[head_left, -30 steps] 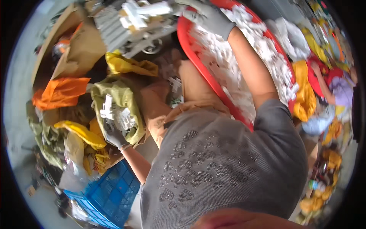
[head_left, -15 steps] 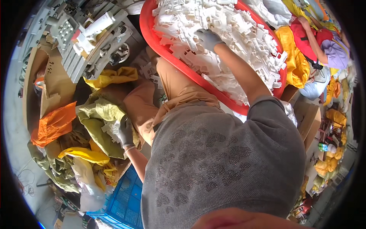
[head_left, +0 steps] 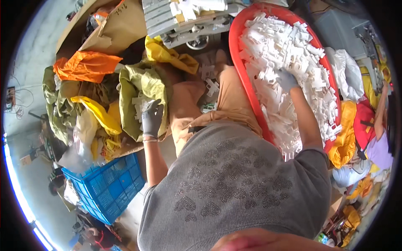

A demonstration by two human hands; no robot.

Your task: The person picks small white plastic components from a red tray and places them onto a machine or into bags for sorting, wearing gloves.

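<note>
My right hand (head_left: 287, 80), in a grey glove, is down in a heap of white moulded plastic parts (head_left: 289, 46), some shaped like toy pistols. Its fingers are bent against a white plastic part (head_left: 268, 74) at the top of the heap; the fingertips are partly hidden. A long red tub (head_left: 236, 46) holds the heap. On the other side my left hand (head_left: 152, 119), gloved too, is at the mouth of an olive-green sack (head_left: 127, 102). Its fingers are apart and I see nothing in them. White parts (head_left: 140, 106) lie inside the sack, beside this hand.
A grey metal machine (head_left: 167, 25) stands ahead. Left of it are a cardboard box (head_left: 115, 31), an orange sack (head_left: 86, 67) and yellow sacks (head_left: 98, 115). A blue crate (head_left: 111, 188) is at the lower left. Another person (head_left: 379, 146) is at the far right.
The view has swung left, so the tub and machine now appear farther right. My left hand has lifted from the parts in the sack; my right fingers have drawn in on the heap.
</note>
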